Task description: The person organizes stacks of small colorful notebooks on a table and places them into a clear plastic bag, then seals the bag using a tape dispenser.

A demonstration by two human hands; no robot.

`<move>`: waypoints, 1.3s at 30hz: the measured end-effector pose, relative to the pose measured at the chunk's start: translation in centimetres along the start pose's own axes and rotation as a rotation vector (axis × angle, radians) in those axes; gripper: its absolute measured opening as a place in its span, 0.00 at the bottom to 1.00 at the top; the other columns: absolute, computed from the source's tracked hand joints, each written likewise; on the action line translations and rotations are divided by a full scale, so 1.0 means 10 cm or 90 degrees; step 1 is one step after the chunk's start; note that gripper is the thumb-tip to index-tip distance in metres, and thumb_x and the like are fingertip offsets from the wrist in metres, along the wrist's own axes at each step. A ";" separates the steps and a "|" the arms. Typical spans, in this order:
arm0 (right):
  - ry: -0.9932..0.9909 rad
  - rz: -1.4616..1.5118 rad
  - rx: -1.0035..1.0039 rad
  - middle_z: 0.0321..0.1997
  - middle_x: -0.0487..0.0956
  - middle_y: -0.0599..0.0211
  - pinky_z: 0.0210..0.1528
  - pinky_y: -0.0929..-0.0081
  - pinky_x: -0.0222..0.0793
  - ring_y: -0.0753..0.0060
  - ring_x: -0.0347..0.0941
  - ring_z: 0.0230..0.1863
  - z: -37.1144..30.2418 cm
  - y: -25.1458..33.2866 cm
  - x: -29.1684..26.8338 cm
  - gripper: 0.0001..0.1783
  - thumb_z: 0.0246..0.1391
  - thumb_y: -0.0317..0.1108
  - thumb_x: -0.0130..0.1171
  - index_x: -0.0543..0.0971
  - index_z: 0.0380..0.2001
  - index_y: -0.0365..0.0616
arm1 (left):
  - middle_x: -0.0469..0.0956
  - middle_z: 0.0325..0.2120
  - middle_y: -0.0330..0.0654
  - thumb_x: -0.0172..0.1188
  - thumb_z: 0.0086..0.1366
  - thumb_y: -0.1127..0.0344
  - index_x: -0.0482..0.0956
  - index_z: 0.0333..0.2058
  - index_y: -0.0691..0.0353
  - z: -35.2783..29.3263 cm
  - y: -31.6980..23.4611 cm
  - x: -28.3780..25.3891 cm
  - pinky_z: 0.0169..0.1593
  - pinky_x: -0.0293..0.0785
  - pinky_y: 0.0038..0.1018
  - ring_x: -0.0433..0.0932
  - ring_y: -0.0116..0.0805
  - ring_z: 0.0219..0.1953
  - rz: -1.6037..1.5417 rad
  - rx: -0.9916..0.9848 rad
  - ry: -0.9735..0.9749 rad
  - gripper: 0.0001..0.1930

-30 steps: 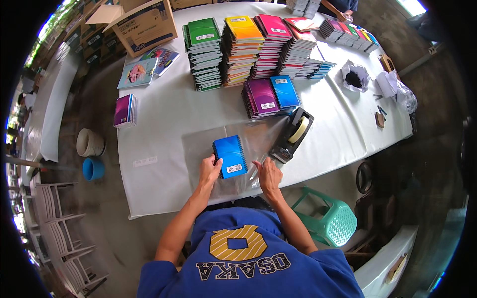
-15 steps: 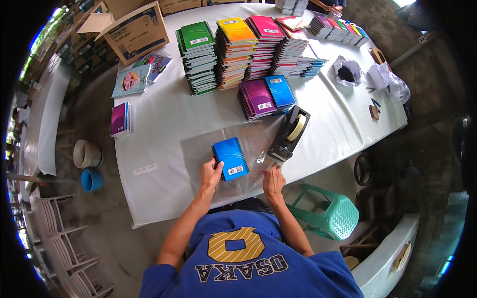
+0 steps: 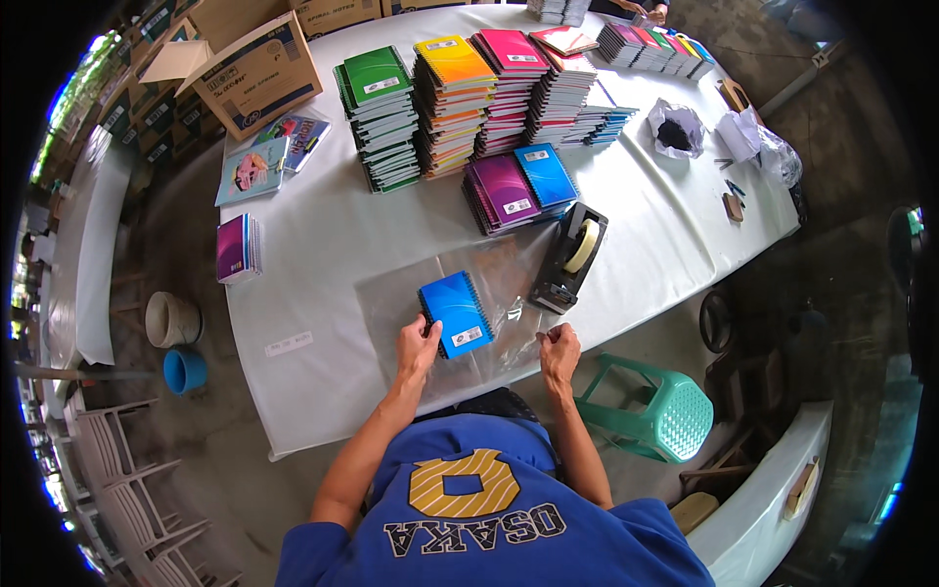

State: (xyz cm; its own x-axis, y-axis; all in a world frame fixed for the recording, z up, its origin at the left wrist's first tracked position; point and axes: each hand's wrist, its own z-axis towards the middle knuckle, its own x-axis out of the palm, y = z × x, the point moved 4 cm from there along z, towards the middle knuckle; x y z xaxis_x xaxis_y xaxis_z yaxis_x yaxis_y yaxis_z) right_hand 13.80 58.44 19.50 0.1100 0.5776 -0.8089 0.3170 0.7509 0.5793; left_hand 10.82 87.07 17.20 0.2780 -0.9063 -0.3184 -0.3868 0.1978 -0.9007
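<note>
A blue spiral notebook [image 3: 456, 311] lies on clear plastic sheeting [image 3: 396, 318] near the table's front edge. My left hand [image 3: 418, 347] grips the notebook's left side, thumb on the cover and fingers at the edge. My right hand [image 3: 559, 354] is closed in a pinch at the right edge of the plastic; what lies between its fingertips is too small to make out. A black tape dispenser [image 3: 570, 259] with a pale roll stands just beyond it. Farther back sit short stacks of purple notebooks [image 3: 504, 193] and blue notebooks [image 3: 550, 176].
Tall stacks of green [image 3: 377, 117], yellow [image 3: 453, 108] and pink notebooks [image 3: 509, 93] line the back. Small notebooks [image 3: 239, 247] stand at left, below picture-covered books [image 3: 254, 171]. A cardboard box [image 3: 256, 78] is behind. A green stool [image 3: 655, 411] stands right of the table. Another person's hands [image 3: 650, 15] show far off.
My right hand has shifted slightly right, its fingers going from spread on the plastic to a pinch. My left hand still grips the notebook, and the view has tilted a little.
</note>
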 end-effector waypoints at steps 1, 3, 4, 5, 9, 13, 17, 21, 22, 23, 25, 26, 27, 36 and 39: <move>-0.027 0.016 -0.053 0.27 0.78 0.54 0.36 0.58 0.68 0.52 0.75 0.32 -0.01 0.03 -0.02 0.12 0.43 0.33 0.67 0.78 0.29 0.38 | 0.75 0.20 0.46 0.61 0.60 0.61 0.74 0.33 0.68 0.00 -0.01 0.01 0.31 0.69 0.30 0.71 0.29 0.24 0.000 0.000 0.002 0.14; -0.054 0.032 -0.105 0.24 0.78 0.53 0.34 0.59 0.69 0.51 0.76 0.29 -0.02 0.06 -0.05 0.09 0.43 0.31 0.65 0.79 0.27 0.38 | 0.75 0.20 0.45 0.61 0.60 0.61 0.74 0.33 0.69 -0.02 -0.05 0.02 0.31 0.69 0.31 0.69 0.29 0.23 -0.027 0.004 -0.002 0.14; -0.043 0.025 -0.130 0.25 0.79 0.52 0.34 0.59 0.69 0.50 0.76 0.29 -0.03 0.10 -0.04 0.06 0.44 0.30 0.64 0.79 0.27 0.39 | 0.75 0.20 0.45 0.61 0.60 0.61 0.74 0.33 0.69 -0.02 -0.06 0.02 0.31 0.69 0.31 0.69 0.29 0.23 -0.027 0.004 -0.003 0.14; -0.032 0.019 -0.156 0.26 0.79 0.51 0.34 0.58 0.69 0.49 0.76 0.29 -0.04 0.14 -0.04 0.05 0.45 0.28 0.62 0.79 0.27 0.40 | 0.74 0.20 0.45 0.61 0.60 0.62 0.74 0.33 0.69 -0.03 -0.07 0.02 0.31 0.69 0.30 0.69 0.29 0.23 -0.023 -0.005 0.000 0.14; 0.017 -0.023 -0.168 0.26 0.78 0.50 0.32 0.55 0.68 0.45 0.75 0.29 -0.06 0.30 -0.01 0.04 0.48 0.25 0.56 0.73 0.22 0.39 | 0.72 0.24 0.32 0.60 0.63 0.69 0.73 0.32 0.69 -0.08 -0.23 0.04 0.32 0.65 0.21 0.65 0.18 0.28 -0.021 -0.047 0.023 0.08; 0.020 -0.078 -0.142 0.25 0.77 0.52 0.30 0.55 0.66 0.46 0.75 0.27 -0.09 0.57 -0.16 0.02 0.46 0.23 0.55 0.73 0.22 0.39 | 0.72 0.24 0.32 0.59 0.63 0.69 0.73 0.32 0.69 -0.07 -0.14 0.01 0.31 0.64 0.21 0.65 0.19 0.28 -0.018 -0.044 0.015 0.09; -0.134 -0.122 -0.344 0.28 0.73 0.55 0.30 0.60 0.66 0.53 0.72 0.29 -0.14 0.67 -0.27 0.03 0.44 0.22 0.58 0.73 0.22 0.38 | 0.74 0.20 0.42 0.60 0.61 0.64 0.73 0.33 0.69 -0.09 -0.17 0.01 0.31 0.68 0.29 0.68 0.27 0.24 -0.018 -0.022 -0.001 0.12; 0.093 0.152 -0.121 0.33 0.72 0.57 0.37 0.65 0.67 0.56 0.71 0.33 -0.11 0.59 -0.13 0.04 0.43 0.21 0.60 0.75 0.26 0.35 | 0.74 0.21 0.42 0.60 0.61 0.64 0.71 0.32 0.68 -0.09 -0.22 0.02 0.32 0.68 0.28 0.67 0.26 0.25 0.001 -0.024 0.020 0.12; 0.094 0.152 -0.123 0.33 0.72 0.57 0.37 0.65 0.67 0.56 0.71 0.33 -0.16 0.71 -0.16 0.04 0.43 0.21 0.60 0.75 0.26 0.35 | 0.74 0.21 0.42 0.60 0.61 0.64 0.71 0.32 0.68 -0.09 -0.21 0.01 0.32 0.68 0.28 0.67 0.26 0.25 0.000 -0.025 0.017 0.12; 0.093 0.261 -0.164 0.35 0.73 0.57 0.39 0.65 0.68 0.55 0.72 0.35 -0.23 0.86 -0.22 0.04 0.44 0.20 0.59 0.75 0.26 0.35 | 0.75 0.22 0.43 0.60 0.61 0.64 0.71 0.32 0.68 -0.10 -0.19 0.01 0.32 0.68 0.28 0.68 0.26 0.26 -0.016 -0.031 0.011 0.12; 0.069 0.322 -0.306 0.47 0.76 0.56 0.49 0.68 0.69 0.55 0.74 0.46 -0.35 1.09 -0.36 0.06 0.45 0.16 0.58 0.74 0.27 0.36 | 0.76 0.23 0.44 0.60 0.61 0.64 0.71 0.32 0.68 -0.10 -0.20 0.00 0.33 0.69 0.28 0.69 0.26 0.26 -0.032 -0.039 0.006 0.12; 0.069 0.320 -0.305 0.47 0.76 0.56 0.49 0.68 0.69 0.55 0.74 0.46 -0.39 1.07 -0.34 0.06 0.45 0.16 0.58 0.74 0.27 0.36 | 0.77 0.24 0.43 0.60 0.62 0.65 0.73 0.37 0.69 -0.09 -0.22 0.00 0.33 0.69 0.28 0.70 0.25 0.27 -0.012 -0.039 0.007 0.12; 0.127 0.296 -0.384 0.52 0.74 0.55 0.52 0.65 0.68 0.54 0.72 0.49 -0.48 1.08 -0.29 0.07 0.44 0.15 0.57 0.74 0.27 0.37 | 0.78 0.25 0.43 0.60 0.62 0.65 0.75 0.42 0.69 -0.10 -0.24 0.01 0.33 0.70 0.27 0.71 0.25 0.27 0.007 -0.038 0.008 0.14; 0.421 -0.040 -0.765 0.65 0.66 0.56 0.70 0.52 0.46 0.58 0.56 0.69 -0.66 1.06 -0.09 0.08 0.41 0.21 0.52 0.73 0.29 0.41 | 0.77 0.47 0.47 0.60 0.64 0.61 0.52 0.64 0.74 -0.12 -0.23 0.07 0.50 0.71 0.22 0.74 0.27 0.48 -0.168 -0.140 0.027 0.37; 0.450 -0.018 -0.832 0.63 0.69 0.58 0.70 0.54 0.47 0.60 0.56 0.69 -0.69 1.08 -0.05 0.09 0.41 0.22 0.53 0.75 0.31 0.41 | 0.81 0.40 0.52 0.63 0.59 0.50 0.58 0.63 0.69 -0.11 -0.19 0.14 0.44 0.75 0.31 0.81 0.39 0.41 -0.062 0.001 -0.102 0.41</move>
State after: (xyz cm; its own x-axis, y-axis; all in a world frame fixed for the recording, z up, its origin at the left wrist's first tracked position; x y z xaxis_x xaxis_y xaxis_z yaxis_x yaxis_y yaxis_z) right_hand 10.66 68.47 26.89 -0.4723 0.3031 -0.8277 -0.7807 0.2920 0.5525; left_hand 10.94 85.04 18.81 0.4509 -0.8498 -0.2730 -0.3496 0.1132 -0.9300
